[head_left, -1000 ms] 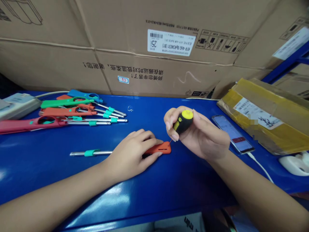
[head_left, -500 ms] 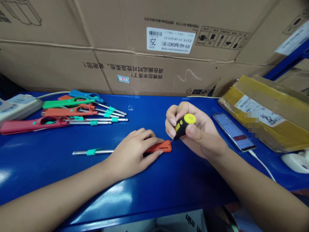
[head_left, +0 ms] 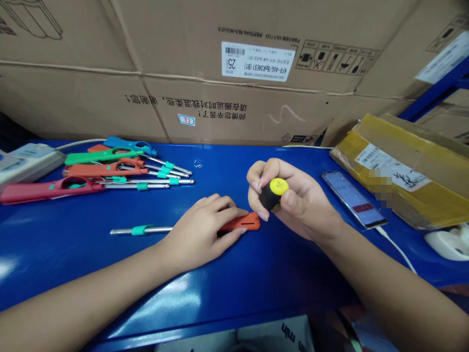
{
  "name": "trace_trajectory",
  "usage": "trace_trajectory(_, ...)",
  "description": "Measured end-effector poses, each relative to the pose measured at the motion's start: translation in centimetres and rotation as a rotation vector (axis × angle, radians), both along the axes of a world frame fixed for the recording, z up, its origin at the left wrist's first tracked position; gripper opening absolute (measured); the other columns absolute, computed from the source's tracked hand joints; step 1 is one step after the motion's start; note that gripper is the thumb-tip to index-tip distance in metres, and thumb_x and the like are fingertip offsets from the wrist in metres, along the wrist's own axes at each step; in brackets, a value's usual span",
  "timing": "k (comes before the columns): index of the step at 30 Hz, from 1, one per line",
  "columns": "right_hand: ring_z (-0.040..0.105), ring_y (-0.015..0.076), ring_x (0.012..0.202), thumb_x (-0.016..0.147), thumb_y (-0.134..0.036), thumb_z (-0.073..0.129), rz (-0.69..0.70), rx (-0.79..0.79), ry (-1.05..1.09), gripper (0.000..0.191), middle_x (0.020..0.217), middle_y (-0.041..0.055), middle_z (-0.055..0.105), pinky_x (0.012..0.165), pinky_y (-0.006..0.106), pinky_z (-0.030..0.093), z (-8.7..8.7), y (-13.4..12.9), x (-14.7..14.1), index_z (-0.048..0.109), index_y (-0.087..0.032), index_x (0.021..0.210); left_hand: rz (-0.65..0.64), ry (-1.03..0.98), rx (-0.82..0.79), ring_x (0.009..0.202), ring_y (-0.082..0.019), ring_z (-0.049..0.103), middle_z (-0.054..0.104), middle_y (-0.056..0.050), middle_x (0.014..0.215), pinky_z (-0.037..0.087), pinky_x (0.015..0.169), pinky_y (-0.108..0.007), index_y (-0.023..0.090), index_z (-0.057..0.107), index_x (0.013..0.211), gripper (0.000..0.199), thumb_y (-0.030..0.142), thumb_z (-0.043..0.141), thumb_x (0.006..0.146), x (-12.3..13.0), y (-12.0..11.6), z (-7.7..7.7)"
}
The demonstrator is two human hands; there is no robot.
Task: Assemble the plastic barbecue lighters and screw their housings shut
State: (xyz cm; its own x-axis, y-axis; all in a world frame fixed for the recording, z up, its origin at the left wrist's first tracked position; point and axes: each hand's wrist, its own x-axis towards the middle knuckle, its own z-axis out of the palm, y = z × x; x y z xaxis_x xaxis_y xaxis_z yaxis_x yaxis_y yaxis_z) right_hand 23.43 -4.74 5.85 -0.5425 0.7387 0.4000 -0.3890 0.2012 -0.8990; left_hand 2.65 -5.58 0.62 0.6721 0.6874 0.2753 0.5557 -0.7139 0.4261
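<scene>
My left hand presses an orange long-necked lighter flat against the blue table, fingers closed over its handle. The lighter's metal tube, with a teal collar, sticks out to the left. My right hand grips a stubby screwdriver with a black handle and yellow end cap, tilted over the lighter's right end. Fingers hide the screwdriver's tip, so I cannot tell whether it touches a screw. A few tiny screws lie farther back on the table.
Several other lighters, among them a red one and a green one, lie at the left beside a white power strip. To the right are a phone on a cable and a taped carton. Large cardboard boxes stand behind.
The screwdriver handle has turned in my right fingers, and its yellow side marks have gone out of sight. Those fingers have shifted slightly left. My left hand and the lighter have stayed still.
</scene>
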Motion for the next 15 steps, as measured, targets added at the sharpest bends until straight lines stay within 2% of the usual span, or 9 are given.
trace_trajectory(6,0.053,0.0133,0.068,0.1,-0.051,0.05,-0.015,-0.028,-0.056,0.037,0.089,0.0047,0.057,0.065,0.03,0.049,0.35,0.08,0.07,0.064,-0.018,0.096,-0.009,0.013,-0.009,0.101,-0.024,0.06,0.066,-0.008,0.111,0.049,0.092,-0.041,0.025,0.069,0.12,0.026,0.036,0.055,0.101,-0.1,-0.01,0.05)
trace_trajectory(12,0.055,0.01,0.067,0.094,-0.041,0.066,-0.052,-0.014,0.02,0.021,0.089,-0.0001,0.054,0.063,0.027,0.047,-0.33,0.33,-0.11,0.059,-0.021,0.099,-0.008,0.021,0.006,0.093,-0.023,0.059,0.065,-0.006,0.104,0.048,0.086,-0.04,0.026,0.069,0.122,0.028,0.038,0.053,0.102,0.02,0.03,0.09)
trace_trajectory(15,0.053,0.0097,0.066,0.094,-0.046,0.065,-0.077,-0.047,0.005,0.026,0.092,0.0006,0.055,0.063,0.026,0.048,-0.14,0.27,-0.09,0.058,-0.021,0.097,-0.009,0.023,-0.006,0.094,-0.022,0.058,0.065,-0.006,0.105,0.047,0.085,-0.039,0.026,0.068,0.124,0.028,0.037,0.054,0.101,-0.01,0.02,0.12)
